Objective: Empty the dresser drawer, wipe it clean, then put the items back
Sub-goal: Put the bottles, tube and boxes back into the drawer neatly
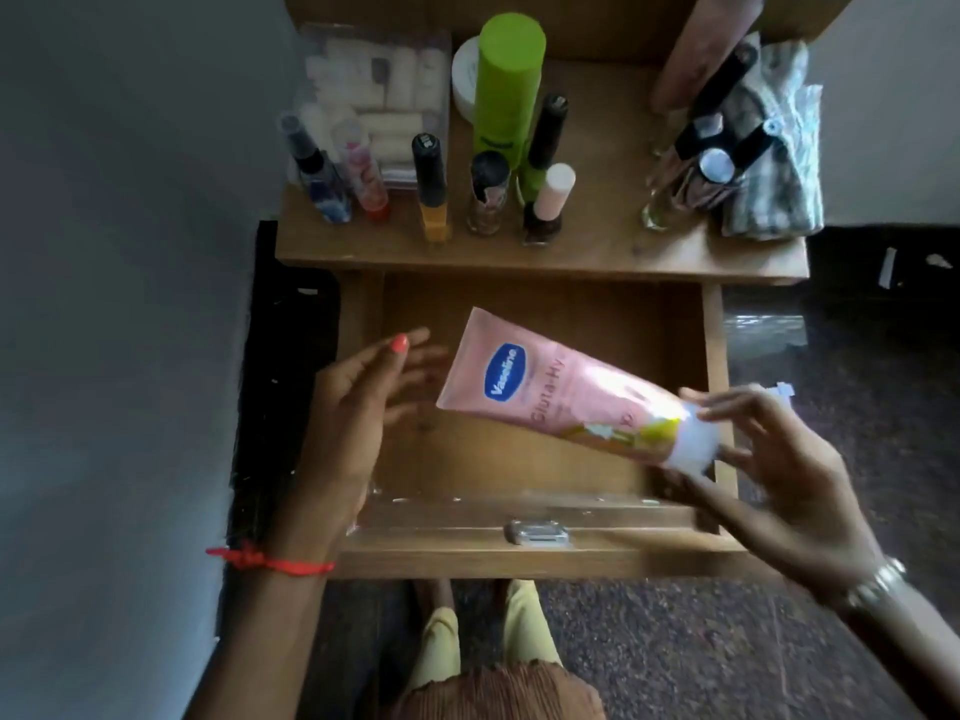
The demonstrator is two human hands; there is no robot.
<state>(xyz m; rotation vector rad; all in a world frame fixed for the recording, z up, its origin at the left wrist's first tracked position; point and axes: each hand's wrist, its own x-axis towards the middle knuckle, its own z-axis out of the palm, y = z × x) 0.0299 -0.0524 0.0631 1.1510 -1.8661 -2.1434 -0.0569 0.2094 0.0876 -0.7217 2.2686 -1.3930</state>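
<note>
Far left: grey wall, dark floor strip beside the dresser. Left hand (pixel 358 402) over the left edge of the open drawer (pixel 719 356), fingers spread and empty, orange-painted thumbnail up, red thread bracelet (pixel 270 561) at the wrist. Drawer pulled out toward the viewer, bare wooden bottom showing, metal handle (pixel 535 532) on the front edge. Above the drawer's middle, pink Vaseline lotion tube (pixel 550 394), tilted, crimped end toward the left back, white cap toward the right front corner. Right hand (pixel 779 475) pinching the tube at the cap end, fingers curled around it, metal bangle (pixel 878 584) on the wrist. On the dresser top (pixel 613 200) behind the drawer, from the left edge: clear packet of white pads (pixel 384 90), small spray bottle (pixel 317 168), red-based bottle (pixel 363 174), yellow nail polish (pixel 431 189), dark-capped bottle (pixel 488 192), tall green can (pixel 506 80) with a white jar (pixel 465 80) just behind, pink-capped nail polish (pixel 548 205). Near the right edge: black-strapped watch (pixel 719 158) lying across a folded checked cloth (pixel 774 153). Below the drawer front: yellow trouser legs, dark speckled floor (pixel 675 641).
</note>
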